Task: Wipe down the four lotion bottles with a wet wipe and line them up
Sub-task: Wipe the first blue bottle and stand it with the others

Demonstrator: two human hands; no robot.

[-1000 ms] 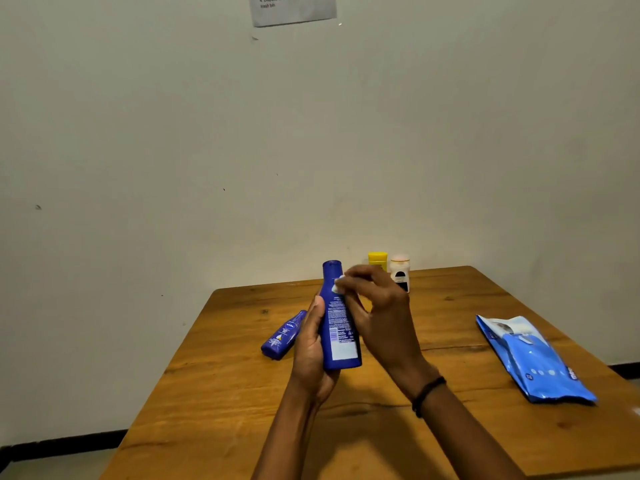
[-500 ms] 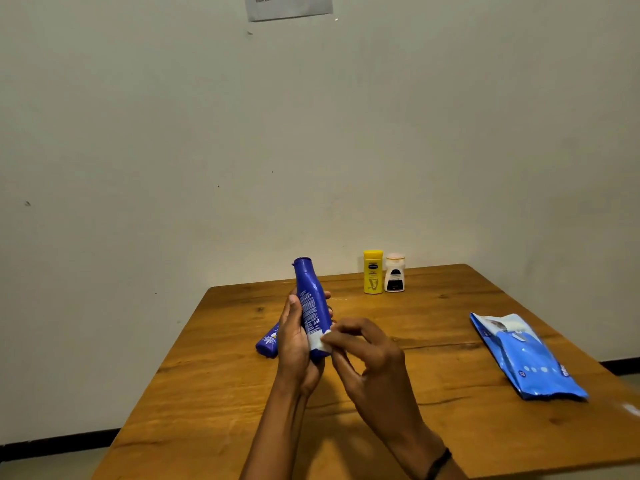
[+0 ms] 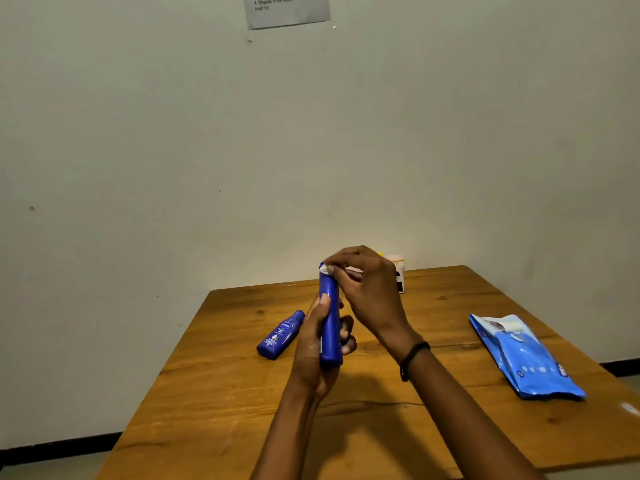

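Over the bare near half of the counter point(image 3: 415, 427), the left grip point(image 3: 315, 344) curls round the upright blue bottle point(image 3: 330, 320). The right grip point(image 3: 370, 292) pinches the wipe point(image 3: 324, 269) at its cap (half a second ago, lower down). A wipes pack point(image 3: 523, 355) lies near the right edge.

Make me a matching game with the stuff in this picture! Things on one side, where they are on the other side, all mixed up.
Things:
1. tall blue bottle
2. small blue bottle
3. blue wipes pack
4. paper sheet

Places:
A. lying on the table, to the left
B. up on the wall
C. gripped upright in the left hand
D. lying on the table, to the right

Pairs: 1-C, 2-A, 3-D, 4-B.
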